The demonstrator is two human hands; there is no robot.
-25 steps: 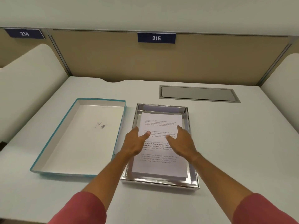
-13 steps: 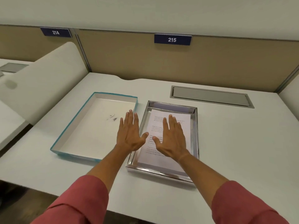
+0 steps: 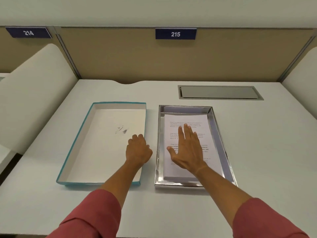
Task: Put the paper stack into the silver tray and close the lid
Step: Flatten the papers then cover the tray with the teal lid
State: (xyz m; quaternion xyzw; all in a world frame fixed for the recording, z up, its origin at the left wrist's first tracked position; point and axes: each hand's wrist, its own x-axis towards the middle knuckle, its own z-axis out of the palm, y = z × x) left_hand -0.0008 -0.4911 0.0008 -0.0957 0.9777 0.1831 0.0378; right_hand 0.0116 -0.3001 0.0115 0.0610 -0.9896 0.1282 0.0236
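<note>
Right hand point(image 3: 187, 150) flat, fingers spread — left hand point(image 3: 138, 150) curled.

paper stack point(image 3: 186, 121) in tray point(image 3: 221, 134), lid point(image 3: 109, 143) left of it

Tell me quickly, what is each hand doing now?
Left hand: fingers curled at the teal lid edge; grip cannot be told.
Right hand: open, flat on the paper stack.

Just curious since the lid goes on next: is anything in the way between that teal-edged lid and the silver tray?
Only the person's own right hand, lying flat on the paper stack inside the silver tray. The strip of desk between lid and tray looks bare. The left hand is at the lid's near edge.
</note>
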